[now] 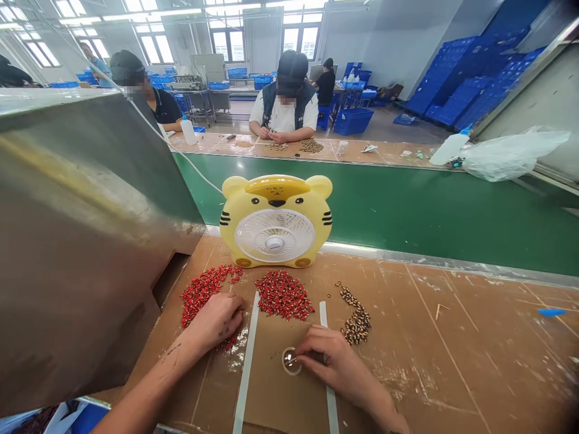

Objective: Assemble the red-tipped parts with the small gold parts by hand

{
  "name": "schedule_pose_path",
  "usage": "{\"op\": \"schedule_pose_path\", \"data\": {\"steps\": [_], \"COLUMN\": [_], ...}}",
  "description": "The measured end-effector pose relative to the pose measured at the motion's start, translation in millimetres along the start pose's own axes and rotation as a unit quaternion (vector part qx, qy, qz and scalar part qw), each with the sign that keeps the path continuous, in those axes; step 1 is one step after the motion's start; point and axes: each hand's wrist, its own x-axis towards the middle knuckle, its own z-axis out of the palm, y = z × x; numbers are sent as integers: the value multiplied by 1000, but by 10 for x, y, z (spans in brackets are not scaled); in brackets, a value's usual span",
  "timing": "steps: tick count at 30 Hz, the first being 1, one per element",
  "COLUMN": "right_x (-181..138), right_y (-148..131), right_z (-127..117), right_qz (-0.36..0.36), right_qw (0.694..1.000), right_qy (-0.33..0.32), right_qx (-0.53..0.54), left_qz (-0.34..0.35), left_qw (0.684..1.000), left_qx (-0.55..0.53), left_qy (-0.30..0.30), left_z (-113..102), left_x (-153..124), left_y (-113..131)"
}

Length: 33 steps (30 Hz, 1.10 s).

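My left hand (217, 319) rests palm down on the cardboard-covered bench, fingers curled over small red pieces at the edge of the left red pile (203, 289). My right hand (335, 358) pinches a thin small tool or piece, its tip in a small round dish (291, 360) on the cardboard. A second heap of red pieces (283, 293) lies between two white strips (246, 367). A pile of dark, gold-tipped pieces (357, 319) sits just beyond my right hand.
A yellow tiger-shaped desk fan (275, 220) stands behind the piles. A big steel housing (81, 229) fills the left. Beyond runs a green conveyor belt (429, 208); a person (284, 102) works across it, another person (145, 90) at the left. Blue crates (465, 84) are stacked far right.
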Motion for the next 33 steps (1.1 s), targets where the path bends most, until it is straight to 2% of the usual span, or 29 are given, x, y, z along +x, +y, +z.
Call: {"op": "schedule_pose_path", "data": {"steps": [2,3,5,7,10,13,15,20,23,27,30,33], "right_x": [4,7,13,17,17,11,8,3,-4,-6,-8,-17], "right_y": [12,17,26,27,14,0,-4,-22,-37,-35,-26,-13], "right_z": [-7,-11,-13,-2,46,102,120,73,41,43,56,64], "right_qz": [7,9,13,6,-40,-105,-129,-143,-145,-143,-142,-137], "right_qw": [1000,1000,1000,1000,999,992,986,973,973,974,975,974], "right_qy": [2,4,9,13,15,12,18,41,5,17,-8,5], "right_qx": [2,4,5,0,-27,-66,-100,-177,-177,-176,-170,-180], "left_qz": [-28,-44,-59,-59,-65,-66,-62,-65,-63,-49,-47,-52], "left_qw": [990,974,922,869,809,753,728,722,717,705,699,707], "left_qx": [-137,-221,-378,-488,-584,-655,-683,-689,-694,-707,-714,-705], "left_qy": [24,40,59,43,5,2,8,0,-12,-14,-15,-26], "left_z": [-2,9,60,147,314,469,537,588,595,624,648,655], "left_x": [18,27,46,68,110,155,173,155,141,146,146,136], "left_y": [90,137,224,288,327,309,285,257,261,261,258,259]}}
